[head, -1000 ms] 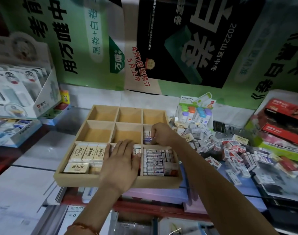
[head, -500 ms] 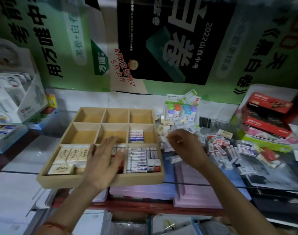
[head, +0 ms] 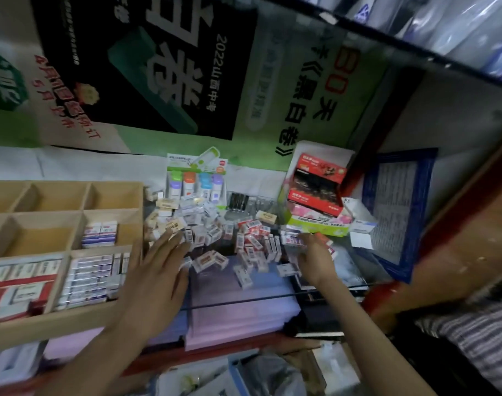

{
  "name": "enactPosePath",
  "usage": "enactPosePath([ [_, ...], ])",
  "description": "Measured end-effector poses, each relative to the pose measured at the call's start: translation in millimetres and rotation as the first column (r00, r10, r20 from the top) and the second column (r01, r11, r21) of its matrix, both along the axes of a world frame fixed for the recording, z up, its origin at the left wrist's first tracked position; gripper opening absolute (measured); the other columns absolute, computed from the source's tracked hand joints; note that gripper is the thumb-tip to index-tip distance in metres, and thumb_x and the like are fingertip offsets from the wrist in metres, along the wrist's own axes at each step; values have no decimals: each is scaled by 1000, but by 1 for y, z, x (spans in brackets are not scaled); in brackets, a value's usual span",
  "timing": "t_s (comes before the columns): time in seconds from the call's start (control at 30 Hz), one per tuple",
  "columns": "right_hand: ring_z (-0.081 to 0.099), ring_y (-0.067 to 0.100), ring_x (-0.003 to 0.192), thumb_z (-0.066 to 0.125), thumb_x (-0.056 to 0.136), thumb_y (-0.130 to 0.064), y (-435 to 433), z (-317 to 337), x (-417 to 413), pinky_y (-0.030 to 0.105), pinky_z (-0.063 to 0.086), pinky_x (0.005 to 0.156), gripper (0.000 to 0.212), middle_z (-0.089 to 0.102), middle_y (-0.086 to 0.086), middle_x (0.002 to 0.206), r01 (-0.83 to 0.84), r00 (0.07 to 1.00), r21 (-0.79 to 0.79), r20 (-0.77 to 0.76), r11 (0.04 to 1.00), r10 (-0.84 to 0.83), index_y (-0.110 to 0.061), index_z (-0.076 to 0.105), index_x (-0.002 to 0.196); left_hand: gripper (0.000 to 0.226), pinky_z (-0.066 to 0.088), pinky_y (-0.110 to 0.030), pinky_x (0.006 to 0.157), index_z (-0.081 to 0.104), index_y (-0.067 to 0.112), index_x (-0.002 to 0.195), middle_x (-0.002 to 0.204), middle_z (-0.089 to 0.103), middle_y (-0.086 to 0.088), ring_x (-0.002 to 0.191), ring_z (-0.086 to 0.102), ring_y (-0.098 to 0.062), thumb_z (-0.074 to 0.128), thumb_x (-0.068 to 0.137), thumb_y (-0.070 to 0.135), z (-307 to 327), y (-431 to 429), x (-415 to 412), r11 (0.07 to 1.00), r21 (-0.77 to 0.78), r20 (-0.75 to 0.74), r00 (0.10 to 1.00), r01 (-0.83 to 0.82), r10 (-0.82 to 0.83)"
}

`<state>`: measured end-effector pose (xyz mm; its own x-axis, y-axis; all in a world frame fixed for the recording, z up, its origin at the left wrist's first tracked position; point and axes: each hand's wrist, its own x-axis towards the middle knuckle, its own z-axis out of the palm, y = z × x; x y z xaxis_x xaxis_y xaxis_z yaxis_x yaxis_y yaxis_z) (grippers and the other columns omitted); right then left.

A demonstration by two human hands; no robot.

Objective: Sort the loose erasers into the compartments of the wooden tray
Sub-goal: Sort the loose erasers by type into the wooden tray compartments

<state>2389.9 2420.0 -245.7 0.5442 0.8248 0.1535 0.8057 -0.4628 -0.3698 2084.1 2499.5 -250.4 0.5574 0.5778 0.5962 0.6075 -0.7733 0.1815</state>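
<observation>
Risk: loose erasers [head: 209, 260] heaped at 3 o'clock of wooden tray [head: 72, 320]. Left grip [head: 155, 270] flat, spread, empty; right grip [head: 315, 257] curled into red-white ones (hold unclear). Hasty sweep could knock some off table [head: 244, 292] edge.

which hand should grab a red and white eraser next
Right, probably: the right hand is at the red-and-white erasers; the left hand lies flat by the wooden tray.
</observation>
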Motion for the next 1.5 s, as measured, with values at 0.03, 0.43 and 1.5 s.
enactPosePath([
  [0.03,49,36,112,50,82,3,6,0,5,34,41,84,44,53,20,121,-24,999,-64,43,998,27,-4,50,126,55,21,-48,103,59,5,114,117,63,-16,118,41,-26,15,100,35,-1,-4,3,999,-15,7,999,32,-32],
  [0.43,50,29,113,59,88,-38,39,23,20,30,39,94,49,42,12,128,-91,985,-409,97,908,142,-10,50,128,53,52,-39,82,63,11,112,125,57,-6,110,45,-15,20,99,37,6,-36,35,950,-236,91,977,207,-190],
  [1.5,57,33,78,51,91,-6,19,53,-145,25,33,65,16,60,28,86,-486,719,429,-299,761,628,5,62,91,22,57,-30,61,63,6,89,59,69,2,59,66,-14,45,97,16,46,-9,53,287,-801,587,595,525,549],
])
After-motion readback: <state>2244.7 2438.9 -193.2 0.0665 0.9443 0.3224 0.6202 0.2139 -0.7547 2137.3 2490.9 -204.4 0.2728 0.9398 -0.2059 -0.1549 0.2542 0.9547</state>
